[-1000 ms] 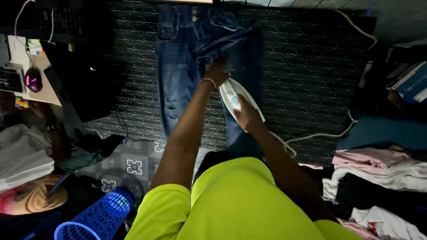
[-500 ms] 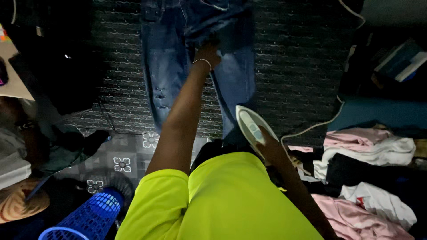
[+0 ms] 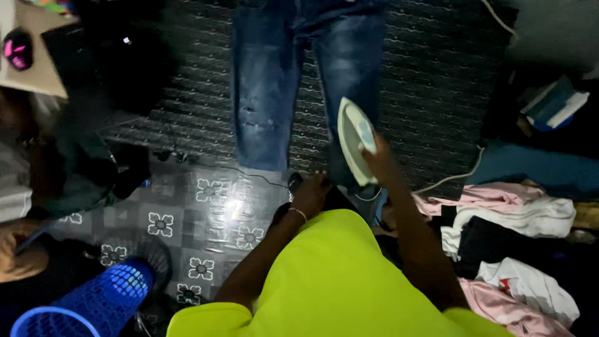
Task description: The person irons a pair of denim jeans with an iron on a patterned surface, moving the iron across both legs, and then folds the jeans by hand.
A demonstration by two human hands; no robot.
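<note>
Blue jeans point(image 3: 268, 93) lie flat, legs toward me, on a dark patterned mat point(image 3: 430, 81) on the floor. My right hand point(image 3: 382, 163) grips a white and light-blue iron point(image 3: 355, 138), tilted nose-up over the lower part of the right jeans leg. My left hand point(image 3: 310, 192), a thin bracelet on its wrist, is down at the hem corner of that leg with the fingers curled on the cloth. My yellow-green shirt fills the bottom of the view.
The iron's white cord point(image 3: 449, 178) trails right across the mat. A heap of pink, white and dark clothes point(image 3: 518, 218) lies at the right. A blue mesh basket point(image 3: 93, 299) stands at bottom left on floral floor tiles point(image 3: 187, 218). Dark bags sit at the left.
My left hand has left the upper jeans and dropped to the hem near me. The iron was pulled back toward me, then lifted over the right leg. The camera has tilted down.
</note>
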